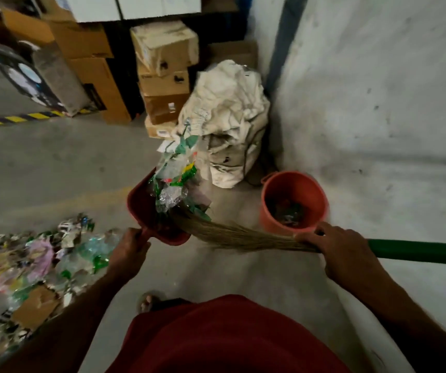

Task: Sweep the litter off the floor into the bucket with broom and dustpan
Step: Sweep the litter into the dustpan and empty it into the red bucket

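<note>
Two hands at work: the left hand [130, 250] grips the red dustpan [146, 208] handle, the right hand [343, 254] grasps the broom [243, 236] — bristles pinning litter [176, 181] in the raised pan. More litter lies on the floor [55, 162] at left; the bucket [293, 201] stands just right of the pan, by the wall [378, 90].

stacked cardboard boxes [164, 76], white sack [230, 119] beside them, hazard-striped floor tape [20, 119]

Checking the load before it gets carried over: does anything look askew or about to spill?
Yes. The litter is heaped high on the red dustpan and overhangs its edge, held only by the broom bristles. It isn't over the bucket yet, so pieces could drop.
</note>
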A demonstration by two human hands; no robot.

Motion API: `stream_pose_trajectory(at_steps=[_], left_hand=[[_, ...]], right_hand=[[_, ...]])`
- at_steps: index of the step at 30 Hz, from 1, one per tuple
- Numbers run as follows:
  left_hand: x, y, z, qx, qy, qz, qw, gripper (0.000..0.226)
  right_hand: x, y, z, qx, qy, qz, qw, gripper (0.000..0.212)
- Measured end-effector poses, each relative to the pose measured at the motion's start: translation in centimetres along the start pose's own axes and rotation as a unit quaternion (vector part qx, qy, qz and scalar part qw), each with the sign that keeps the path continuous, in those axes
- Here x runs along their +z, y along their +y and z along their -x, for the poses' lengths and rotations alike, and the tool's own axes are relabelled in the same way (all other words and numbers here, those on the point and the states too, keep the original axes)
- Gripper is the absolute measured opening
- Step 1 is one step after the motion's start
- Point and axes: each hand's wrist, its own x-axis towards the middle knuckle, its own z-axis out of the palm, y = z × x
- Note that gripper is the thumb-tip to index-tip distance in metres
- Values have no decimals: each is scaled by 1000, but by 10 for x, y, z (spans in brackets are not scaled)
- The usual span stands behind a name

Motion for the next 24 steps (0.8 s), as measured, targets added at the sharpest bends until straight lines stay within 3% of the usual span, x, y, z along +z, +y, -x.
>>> stream_pose_trajectory(at_steps=[7,13,19,24], left_hand=[[83,124,-25,61,-74,-29,995,27],[143,211,-48,105,-155,-57,981,33],[201,273,-94,147,-236,-88,957,32],[246,319,-144,144,-284,-117,941,32]], right_hand=[[26,90,91,121,-46,-34,991,68],[42,130,139,215,-30,-100,971,56],[42,157,132,304,-162,-110,932,47],[63,179,100,350,-192,-109,910,50]])
